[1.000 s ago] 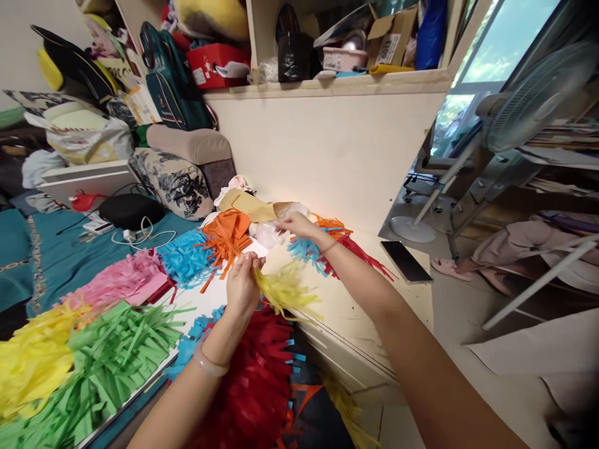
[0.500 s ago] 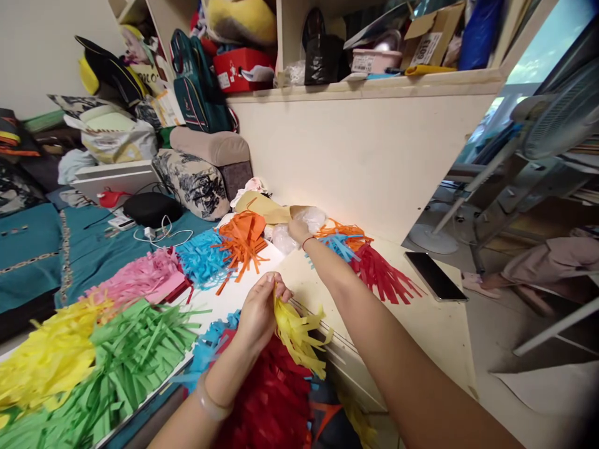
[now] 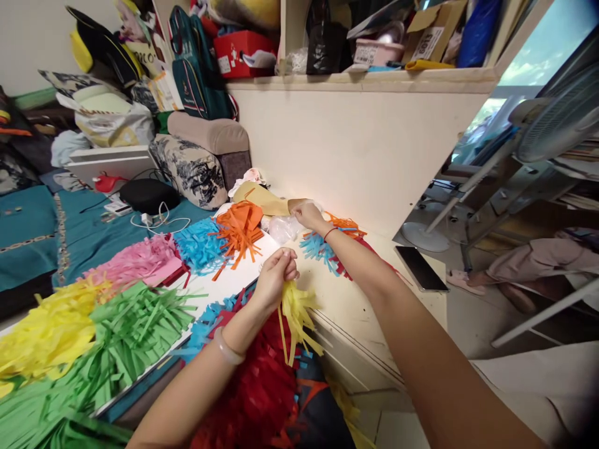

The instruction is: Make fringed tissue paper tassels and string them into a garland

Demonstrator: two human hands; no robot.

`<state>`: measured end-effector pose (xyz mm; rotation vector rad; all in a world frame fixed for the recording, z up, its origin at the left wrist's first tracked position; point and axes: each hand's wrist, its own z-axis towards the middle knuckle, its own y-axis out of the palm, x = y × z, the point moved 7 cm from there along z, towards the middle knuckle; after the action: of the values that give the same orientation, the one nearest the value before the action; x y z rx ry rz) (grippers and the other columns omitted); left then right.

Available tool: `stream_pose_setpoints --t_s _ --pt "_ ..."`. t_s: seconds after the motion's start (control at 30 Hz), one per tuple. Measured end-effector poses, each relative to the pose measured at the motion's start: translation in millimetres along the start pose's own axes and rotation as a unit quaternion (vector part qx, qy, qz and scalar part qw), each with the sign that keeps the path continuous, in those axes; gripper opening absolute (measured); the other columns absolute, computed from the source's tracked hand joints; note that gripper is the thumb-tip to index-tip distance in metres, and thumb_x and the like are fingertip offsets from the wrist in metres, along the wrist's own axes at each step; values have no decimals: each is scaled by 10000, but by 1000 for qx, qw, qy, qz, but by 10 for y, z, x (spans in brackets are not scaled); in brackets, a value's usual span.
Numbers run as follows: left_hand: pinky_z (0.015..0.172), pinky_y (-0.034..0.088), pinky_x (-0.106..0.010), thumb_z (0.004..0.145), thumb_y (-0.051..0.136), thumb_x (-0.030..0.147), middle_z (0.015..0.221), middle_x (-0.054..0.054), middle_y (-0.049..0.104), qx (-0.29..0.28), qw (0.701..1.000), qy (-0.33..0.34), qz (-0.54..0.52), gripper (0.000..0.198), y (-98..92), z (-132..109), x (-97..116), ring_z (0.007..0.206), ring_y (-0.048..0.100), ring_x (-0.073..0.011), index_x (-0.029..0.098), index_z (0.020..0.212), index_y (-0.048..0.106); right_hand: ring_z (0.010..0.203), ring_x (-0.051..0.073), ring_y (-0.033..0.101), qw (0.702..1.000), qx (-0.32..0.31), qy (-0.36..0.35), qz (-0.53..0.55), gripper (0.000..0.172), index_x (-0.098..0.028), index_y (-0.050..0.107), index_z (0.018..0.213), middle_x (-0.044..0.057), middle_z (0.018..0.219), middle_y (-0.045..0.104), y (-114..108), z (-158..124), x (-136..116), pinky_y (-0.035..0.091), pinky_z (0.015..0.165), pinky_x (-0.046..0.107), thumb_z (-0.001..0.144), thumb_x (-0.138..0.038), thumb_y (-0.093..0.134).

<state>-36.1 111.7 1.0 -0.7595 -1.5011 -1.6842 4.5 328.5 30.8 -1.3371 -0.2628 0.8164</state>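
My left hand [image 3: 276, 274] is closed round the gathered top of a yellow paper tassel [image 3: 298, 312], whose strips hang down over the table edge. My right hand [image 3: 309, 214] reaches farther back, its fingers curled together just beside a clear plastic bag [image 3: 283, 229]; whatever they pinch is too small to make out. Below and right of that hand lie a blue tassel [image 3: 321, 246] and an orange tassel [image 3: 349, 224], with a red one partly hidden under my forearm. Red fringed paper [image 3: 253, 380] is heaped beneath my left forearm.
Green [image 3: 140, 330], yellow [image 3: 51, 330], pink [image 3: 135, 262], blue [image 3: 201, 246] and orange [image 3: 241, 227] fringed paper lines the left side. A phone [image 3: 421, 268] lies at the table's right edge. Behind stands a white panel [image 3: 337, 143] under a loaded shelf. A fan [image 3: 556, 118] is at right.
My right hand has drawn away from the plastic bag, slightly to the right, and its fingers are curled. The left hand has risen a little with the yellow tassel. The view has shifted slightly.
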Motion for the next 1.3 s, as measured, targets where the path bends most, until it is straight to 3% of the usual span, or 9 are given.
stream_pose_setpoints --t_s 0.17,0.27,0.33,0.53,0.67,0.9,0.97,1.2,1.3 --pt "464 238 -202 841 485 525 513 111 225 26 975 41 215 336 -243 60 153 415 214 -70 193 796 459 758 167 628 992 -4 -37 117 258 -90 659 774 60 766 680 -78 -250 -237 456 739 285 896 -223 475" --pt "492 249 -220 848 499 429 538 75 339 35 950 65 305 254 -357 96 241 466 311 -96 183 783 496 735 146 651 976 -55 -80 194 260 -86 682 845 80 836 719 -30 -786 -424 479 693 242 890 -228 469" --pt "547 283 -232 850 519 342 599 40 441 2 923 90 373 183 -273 92 246 544 396 -114 183 760 504 754 138 667 961 -96 -106 235 262 -107 692 891 71 876 732 -20 -1227 -530 496 695 230 896 -271 489" --pt "625 346 -261 949 342 275 697 0 521 -159 762 137 612 186 267 -143 41 628 494 -156 197 839 471 690 138 643 943 -127 -138 274 254 -110 710 903 71 814 729 -267 -2047 -628 454 626 225 894 -285 526" --pt "614 372 -258 960 317 252 726 -20 570 -205 694 144 674 186 423 -277 -15 645 546 -169 199 862 465 657 129 621 954 -134 -156 218 215 -110 698 906 68 798 721 -441 -2168 -658 423 614 224 895 -215 511" --pt "607 397 -287 918 327 130 780 -62 637 -224 536 125 804 161 542 -351 -54 727 627 -227 194 901 475 722 166 565 967 -133 -216 19 232 -107 646 824 89 777 659 -616 -2296 -861 406 689 280 912 -167 440" --pt "603 408 -297 929 304 143 775 -70 640 -229 535 131 803 159 571 -378 -61 714 628 -234 184 940 458 725 166 548 967 -137 -216 3 241 -110 626 821 84 773 637 -643 -2313 -878 399 685 279 927 -182 423" --pt "579 424 -315 946 249 205 751 -85 624 -236 601 193 739 160 639 -455 -30 634 595 -229 148 1057 350 734 163 528 975 -138 -175 10 255 -125 588 866 80 821 613 -651 -2341 -832 386 683 278 963 -223 373" --pt "573 418 -292 949 273 215 777 -68 609 -240 660 204 682 126 643 -440 8 620 577 -196 176 1034 357 761 170 543 978 -118 -169 15 242 -121 590 898 89 855 619 -658 -2364 -825 387 694 285 958 -224 379"
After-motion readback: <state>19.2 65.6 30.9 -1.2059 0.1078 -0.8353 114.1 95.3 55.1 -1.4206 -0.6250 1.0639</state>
